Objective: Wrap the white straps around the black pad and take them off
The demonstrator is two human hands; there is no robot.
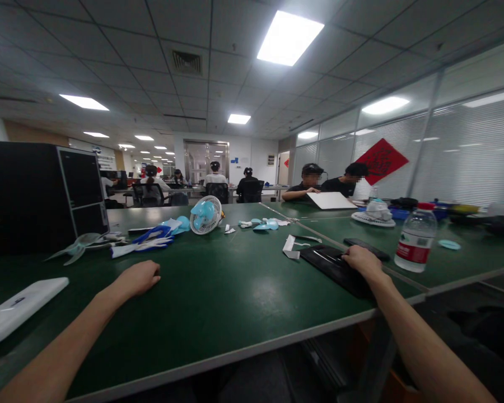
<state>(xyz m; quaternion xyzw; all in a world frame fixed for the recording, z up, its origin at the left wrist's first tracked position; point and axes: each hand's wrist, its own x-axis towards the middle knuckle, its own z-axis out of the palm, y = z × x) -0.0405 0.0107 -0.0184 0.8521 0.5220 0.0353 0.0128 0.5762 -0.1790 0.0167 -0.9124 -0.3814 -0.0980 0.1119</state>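
Note:
My left hand (139, 277) rests on the green table (252, 319) with its fingers curled in, and nothing shows in it. Beyond it lie blue-and-white gloves (145, 244). My right hand (363, 261) is closed at the far side of a flat, glossy black item (330, 266), whose exact kind I cannot make out. A dark flat object (365, 248) lies just behind that hand. White paper strips (291, 247) are left of the black item. Farther back, a small fan (205, 215) with light-blue blades and a white grille leans tilted.
A red-capped water bottle (415, 238) stands right of my right hand. At the left are a white device (23, 308) and a large black cabinet (33, 196). Light-blue fan blades (266, 224) lie at the back. Across the table, a person holds a white board (331, 200).

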